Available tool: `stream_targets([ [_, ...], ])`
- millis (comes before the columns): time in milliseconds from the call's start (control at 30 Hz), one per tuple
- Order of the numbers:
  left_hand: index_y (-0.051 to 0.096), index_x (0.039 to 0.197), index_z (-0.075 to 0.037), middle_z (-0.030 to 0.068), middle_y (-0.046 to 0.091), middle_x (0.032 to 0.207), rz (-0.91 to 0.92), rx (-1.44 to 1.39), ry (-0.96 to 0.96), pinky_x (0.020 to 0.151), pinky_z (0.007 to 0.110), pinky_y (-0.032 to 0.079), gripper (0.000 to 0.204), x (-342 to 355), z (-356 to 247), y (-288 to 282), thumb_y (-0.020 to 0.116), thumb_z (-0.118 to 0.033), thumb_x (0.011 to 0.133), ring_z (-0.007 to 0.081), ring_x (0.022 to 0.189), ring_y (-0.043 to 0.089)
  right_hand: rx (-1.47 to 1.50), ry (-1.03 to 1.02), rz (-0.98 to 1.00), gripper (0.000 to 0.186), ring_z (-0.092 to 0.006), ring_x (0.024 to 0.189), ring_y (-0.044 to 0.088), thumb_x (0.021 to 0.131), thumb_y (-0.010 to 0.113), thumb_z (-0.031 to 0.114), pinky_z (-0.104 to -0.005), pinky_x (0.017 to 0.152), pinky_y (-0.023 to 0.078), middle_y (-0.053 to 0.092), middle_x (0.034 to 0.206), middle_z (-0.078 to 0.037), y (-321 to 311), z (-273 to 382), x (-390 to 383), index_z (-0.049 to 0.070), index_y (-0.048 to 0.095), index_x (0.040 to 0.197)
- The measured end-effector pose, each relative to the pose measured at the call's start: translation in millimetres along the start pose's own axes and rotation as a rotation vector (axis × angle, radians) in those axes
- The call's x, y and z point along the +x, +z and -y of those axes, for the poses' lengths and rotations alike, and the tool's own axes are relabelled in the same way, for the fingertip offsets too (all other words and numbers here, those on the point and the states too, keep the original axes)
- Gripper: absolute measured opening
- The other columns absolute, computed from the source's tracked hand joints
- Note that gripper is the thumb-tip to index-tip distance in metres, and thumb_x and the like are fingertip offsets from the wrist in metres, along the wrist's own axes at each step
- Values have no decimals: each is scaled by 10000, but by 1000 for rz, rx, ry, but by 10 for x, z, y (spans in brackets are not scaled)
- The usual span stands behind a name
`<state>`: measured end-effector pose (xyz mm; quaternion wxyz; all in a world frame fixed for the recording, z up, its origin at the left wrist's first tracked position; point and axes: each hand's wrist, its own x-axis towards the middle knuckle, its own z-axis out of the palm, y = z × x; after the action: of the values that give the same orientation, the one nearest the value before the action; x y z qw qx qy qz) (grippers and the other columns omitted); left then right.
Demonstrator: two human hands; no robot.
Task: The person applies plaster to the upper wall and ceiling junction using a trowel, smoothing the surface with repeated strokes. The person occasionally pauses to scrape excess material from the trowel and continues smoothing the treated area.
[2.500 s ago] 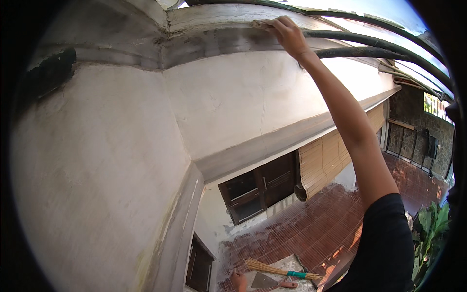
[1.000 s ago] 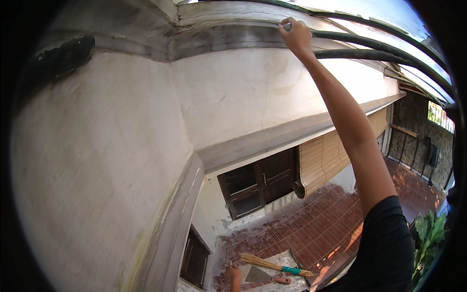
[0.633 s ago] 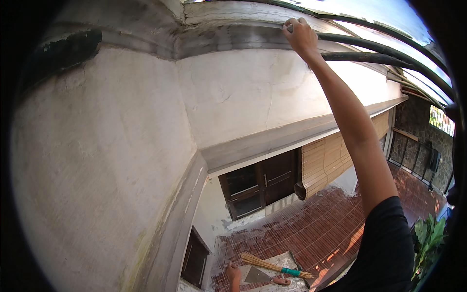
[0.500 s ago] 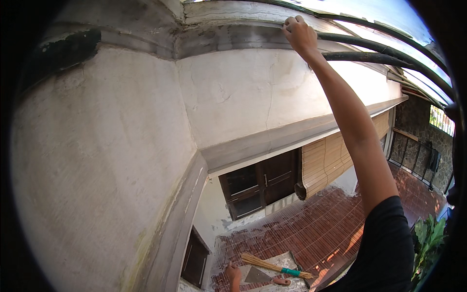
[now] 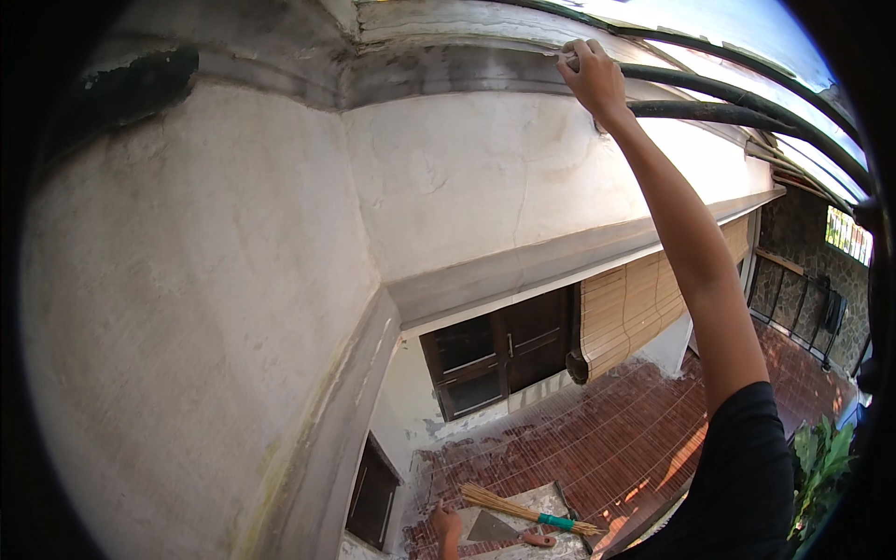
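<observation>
My right hand [image 5: 588, 77] is raised high, fingers closed round a small greyish piece [image 5: 570, 62] against the moulding [image 5: 457, 65] where wall meets roof edge, just beside dark curved pipes [image 5: 700, 82]. Down at the lower edge, my left hand [image 5: 445, 523] has its fingers curled; whatever it grips is too small to make out. Beside it, a pale, dirty board [image 5: 534, 497] bears a bundle of thin sticks [image 5: 499, 501] bound in green and a flat metal scraper [image 5: 490, 529] with a wooden handle.
Cracked white walls [image 5: 205, 280] meet in a corner at left. Below are dark wooden windows [image 5: 462, 373], a rolled bamboo blind [image 5: 616, 317] and red tiled floor [image 5: 607, 420]. A plant [image 5: 821, 471] stands lower right, a metal railing [image 5: 784, 299] by a stone wall farther back.
My right hand has moved rightward along the moulding and its fingers are more bunched round the piece. The view has shifted slightly, placing the wall corner farther right and higher.
</observation>
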<state>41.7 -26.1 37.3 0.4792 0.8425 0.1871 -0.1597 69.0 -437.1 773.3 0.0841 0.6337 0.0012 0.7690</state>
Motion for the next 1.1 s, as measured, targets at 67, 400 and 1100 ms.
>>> stream_targets([
  [67,517,1427,-36,248,538,1397,-39,35,46,1042,460,463,435,73,55,36,396,-172,1031,392,1265,543,30,-15,-14,195,-333,846,704,890,701,280,-450,735,568,666,1024,-87,0,-10,30,132,682,1015],
  [400,510,1429,-31,244,531,1380,-56,30,21,1041,470,457,442,285,183,150,412,-208,1036,397,1256,534,-37,-69,56,181,-382,804,693,883,680,265,-479,691,570,645,1026,-87,84,56,207,126,651,995],
  [1100,528,1410,-19,261,550,1350,-55,14,55,1045,463,460,435,260,218,141,445,-193,1020,408,1242,543,51,-117,48,184,-339,817,703,877,693,253,-461,706,574,670,997,-80,6,168,157,112,684,995],
])
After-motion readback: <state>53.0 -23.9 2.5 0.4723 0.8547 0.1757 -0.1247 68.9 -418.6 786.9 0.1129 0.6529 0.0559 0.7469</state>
